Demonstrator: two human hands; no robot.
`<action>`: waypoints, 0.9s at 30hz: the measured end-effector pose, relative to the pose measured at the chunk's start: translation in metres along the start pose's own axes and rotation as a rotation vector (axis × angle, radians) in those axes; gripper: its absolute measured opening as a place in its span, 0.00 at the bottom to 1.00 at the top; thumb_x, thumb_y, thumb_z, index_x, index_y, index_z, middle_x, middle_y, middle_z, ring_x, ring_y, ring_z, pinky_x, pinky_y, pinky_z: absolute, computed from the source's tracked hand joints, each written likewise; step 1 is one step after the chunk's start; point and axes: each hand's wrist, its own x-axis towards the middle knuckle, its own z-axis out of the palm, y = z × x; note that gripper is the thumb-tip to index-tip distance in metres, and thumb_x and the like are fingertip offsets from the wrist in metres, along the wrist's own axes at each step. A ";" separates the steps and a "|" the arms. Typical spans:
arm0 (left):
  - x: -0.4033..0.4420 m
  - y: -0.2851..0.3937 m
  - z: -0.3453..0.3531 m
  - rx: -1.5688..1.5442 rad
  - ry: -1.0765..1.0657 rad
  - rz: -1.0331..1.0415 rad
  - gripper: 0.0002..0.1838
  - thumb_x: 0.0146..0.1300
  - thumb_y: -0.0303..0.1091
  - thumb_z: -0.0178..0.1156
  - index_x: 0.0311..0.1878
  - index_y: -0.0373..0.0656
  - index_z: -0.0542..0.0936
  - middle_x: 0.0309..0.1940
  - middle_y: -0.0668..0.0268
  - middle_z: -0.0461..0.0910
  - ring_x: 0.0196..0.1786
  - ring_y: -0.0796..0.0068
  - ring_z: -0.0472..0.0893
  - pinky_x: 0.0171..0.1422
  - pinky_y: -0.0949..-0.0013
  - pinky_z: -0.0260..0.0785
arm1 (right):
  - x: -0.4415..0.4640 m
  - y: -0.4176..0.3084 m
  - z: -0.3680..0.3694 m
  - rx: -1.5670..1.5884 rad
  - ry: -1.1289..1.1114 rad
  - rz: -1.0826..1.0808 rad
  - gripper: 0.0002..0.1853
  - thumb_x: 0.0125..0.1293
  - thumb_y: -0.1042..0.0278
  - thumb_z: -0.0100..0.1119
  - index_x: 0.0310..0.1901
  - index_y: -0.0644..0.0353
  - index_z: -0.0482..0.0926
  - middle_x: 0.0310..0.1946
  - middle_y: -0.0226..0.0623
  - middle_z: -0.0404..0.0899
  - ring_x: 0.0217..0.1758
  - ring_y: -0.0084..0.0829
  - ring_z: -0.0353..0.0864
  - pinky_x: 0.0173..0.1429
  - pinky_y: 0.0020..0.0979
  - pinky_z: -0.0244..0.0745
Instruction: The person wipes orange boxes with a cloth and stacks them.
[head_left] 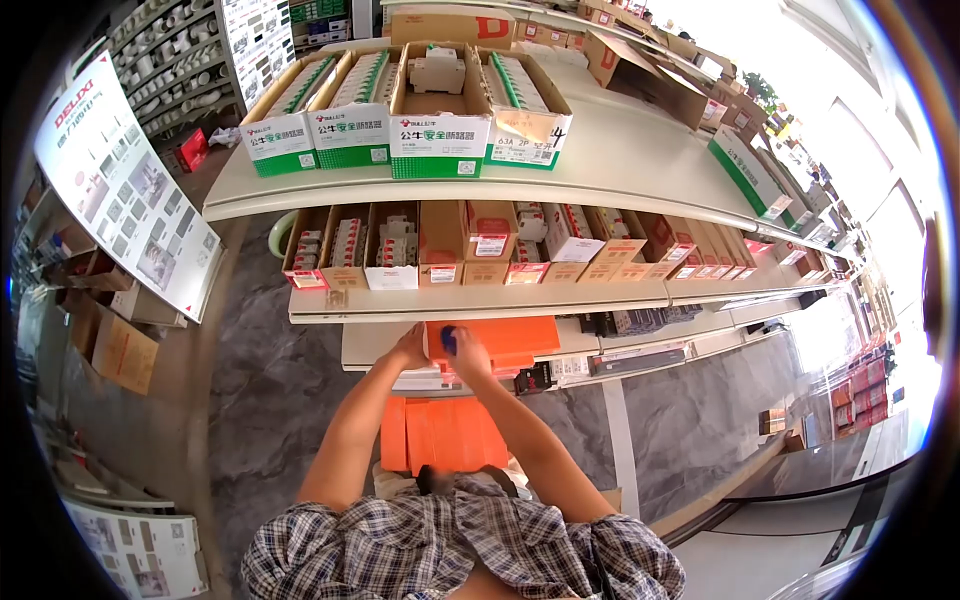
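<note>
An orange box (510,338) lies on the low shelf in front of me. My left hand (408,348) is at its left end, fingers curled against the edge. Over the front of the same box, my right hand (468,356) is closed around a small dark blue object (448,340), whose kind I cannot make out. More orange boxes (455,435) sit close to my body, below my forearms.
Above my hands, a shelf (480,298) carries several open cartons of breakers. The top shelf (620,165) holds white-and-green breaker boxes (440,145). A display board (130,190) leans at the left. Cardboard boxes (125,350) stand on the floor below it.
</note>
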 end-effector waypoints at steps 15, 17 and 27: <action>0.001 -0.004 0.005 -0.168 0.043 -0.046 0.62 0.34 0.40 0.75 0.68 0.33 0.43 0.67 0.49 0.50 0.69 0.54 0.54 0.71 0.64 0.52 | 0.032 -0.004 0.028 -0.101 -0.024 0.007 0.18 0.58 0.69 0.48 0.51 0.60 0.72 0.54 0.43 0.69 0.59 0.42 0.65 0.63 0.39 0.61; -0.002 0.005 -0.003 -0.103 -0.008 -0.126 0.61 0.34 0.38 0.74 0.68 0.33 0.43 0.67 0.49 0.49 0.69 0.54 0.55 0.71 0.65 0.52 | 0.032 0.039 0.022 -0.151 0.006 0.207 0.17 0.59 0.68 0.48 0.50 0.60 0.72 0.54 0.43 0.69 0.57 0.42 0.66 0.62 0.42 0.61; 0.011 -0.005 0.009 0.124 -0.018 0.037 0.61 0.35 0.41 0.73 0.68 0.36 0.43 0.68 0.48 0.47 0.69 0.51 0.51 0.72 0.60 0.51 | 0.028 -0.001 0.030 -0.107 0.003 -0.070 0.21 0.57 0.68 0.48 0.53 0.64 0.70 0.56 0.46 0.67 0.63 0.42 0.62 0.67 0.38 0.57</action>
